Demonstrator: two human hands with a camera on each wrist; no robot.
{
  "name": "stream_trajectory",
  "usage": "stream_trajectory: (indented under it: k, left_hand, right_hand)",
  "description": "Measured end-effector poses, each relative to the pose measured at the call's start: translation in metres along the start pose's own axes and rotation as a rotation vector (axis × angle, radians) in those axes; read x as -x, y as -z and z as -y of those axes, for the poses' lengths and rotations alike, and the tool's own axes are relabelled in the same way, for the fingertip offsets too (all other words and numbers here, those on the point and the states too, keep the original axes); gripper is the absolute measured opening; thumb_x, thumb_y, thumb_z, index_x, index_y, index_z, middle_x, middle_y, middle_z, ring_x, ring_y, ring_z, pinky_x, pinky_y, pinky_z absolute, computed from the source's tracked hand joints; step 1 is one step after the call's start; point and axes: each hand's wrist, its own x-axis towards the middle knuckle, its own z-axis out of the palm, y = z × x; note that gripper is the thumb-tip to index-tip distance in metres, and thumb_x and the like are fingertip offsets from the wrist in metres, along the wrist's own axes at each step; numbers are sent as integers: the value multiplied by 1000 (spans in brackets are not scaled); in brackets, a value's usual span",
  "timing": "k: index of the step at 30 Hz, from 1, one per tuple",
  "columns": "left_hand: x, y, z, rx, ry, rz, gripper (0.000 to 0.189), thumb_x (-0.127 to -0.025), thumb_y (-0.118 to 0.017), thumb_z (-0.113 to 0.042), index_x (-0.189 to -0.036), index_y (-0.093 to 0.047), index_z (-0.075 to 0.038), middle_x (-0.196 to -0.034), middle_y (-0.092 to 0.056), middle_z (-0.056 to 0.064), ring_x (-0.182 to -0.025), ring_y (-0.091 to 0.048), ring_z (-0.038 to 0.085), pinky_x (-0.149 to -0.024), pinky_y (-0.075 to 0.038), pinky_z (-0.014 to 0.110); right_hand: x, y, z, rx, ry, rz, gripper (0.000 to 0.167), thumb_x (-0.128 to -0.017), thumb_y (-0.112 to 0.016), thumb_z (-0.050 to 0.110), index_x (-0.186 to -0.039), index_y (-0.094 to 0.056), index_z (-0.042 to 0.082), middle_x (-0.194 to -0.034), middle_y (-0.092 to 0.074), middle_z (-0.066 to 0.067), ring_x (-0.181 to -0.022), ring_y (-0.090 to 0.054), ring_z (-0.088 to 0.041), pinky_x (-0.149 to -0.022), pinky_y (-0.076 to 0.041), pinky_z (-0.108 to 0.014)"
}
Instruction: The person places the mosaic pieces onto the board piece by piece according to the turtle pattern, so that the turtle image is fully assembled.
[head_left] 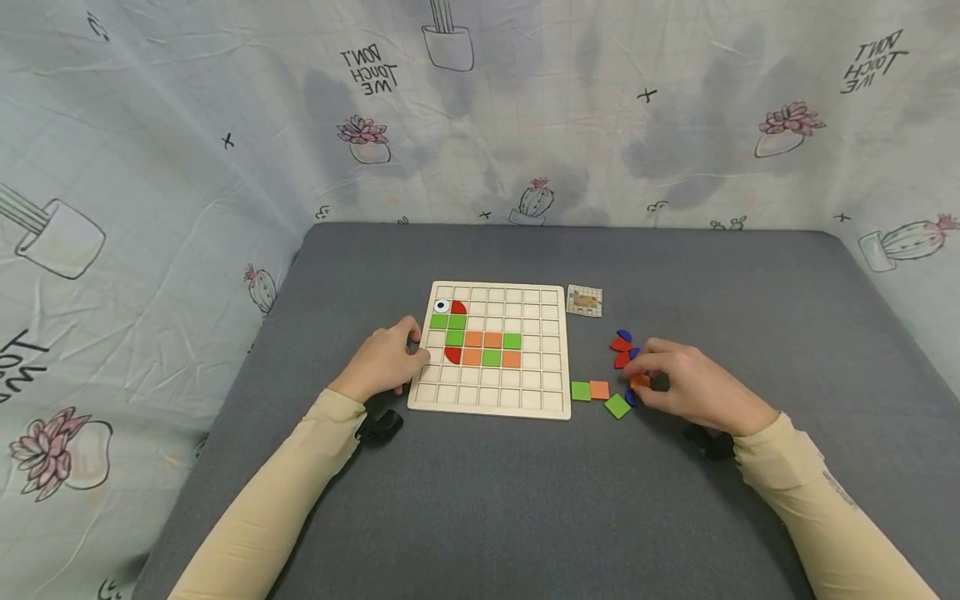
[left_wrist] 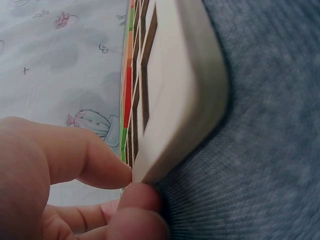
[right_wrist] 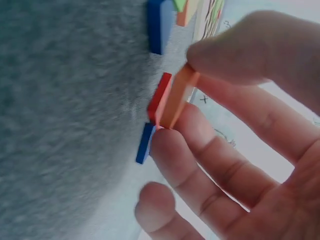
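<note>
A wooden grid board [head_left: 540, 392] lies on the table, with green, orange and red tiles and an eye tile [head_left: 442, 307] set in its cells. My left hand [head_left: 381, 360] pinches the board's left edge, thumb on the top face and fingers against the side, as the left wrist view shows. Between thumb and fingers of my right hand [head_left: 686, 383] is an orange square tile [right_wrist: 181, 95], held tilted over the loose pieces. Close by lie red tiles [head_left: 621, 343] and blue tiles [head_left: 624, 335], some partly hidden by the hand.
Right of the board's lower corner are a green tile [head_left: 581, 391], an orange tile [head_left: 599, 390] and another green tile [head_left: 617, 406]. A small pattern card [head_left: 584, 301] sits at the board's upper right. Printed cloth [head_left: 480, 108] hangs behind the grey table [head_left: 487, 500].
</note>
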Motion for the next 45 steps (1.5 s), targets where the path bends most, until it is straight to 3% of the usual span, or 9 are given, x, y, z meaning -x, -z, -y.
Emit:
stream_trajectory:
  k: [14,33,45]
  left_hand:
    - [1,2,0,13,-2,2,25,-101,-58,-22,-120,-54,-6,-58,-58,3,-45,-59,18,-47,-43,31]
    - [0,1,0,14,-4,3,25,-101,-58,-23,-119,-53,-8,-58,-57,2,-45,-59,19,-49,-45,31]
    - [1,2,0,19,3,15,26,-101,-58,-23,-121,-53,-7,-58,-57,2,-45,-59,19,-49,-43,31]
  right_hand:
    - [-41,-10,18,-12,56,-70,12,-89,-78,7,-98,-78,16,-95,-62,4,-69,-54,-5,-61,-47,-24]
    - [-109,-30,45,-61,109,-49,10,-90,-78,8,-98,-77,12,-94,-66,-1,-77,-59,-18,-68,-48,-31]
    - [-128,-42,45,-80,115,27,9,-91,-76,6,-97,-76,13,-94,-66,-2,-78,-59,-16,-68,-49,-31]
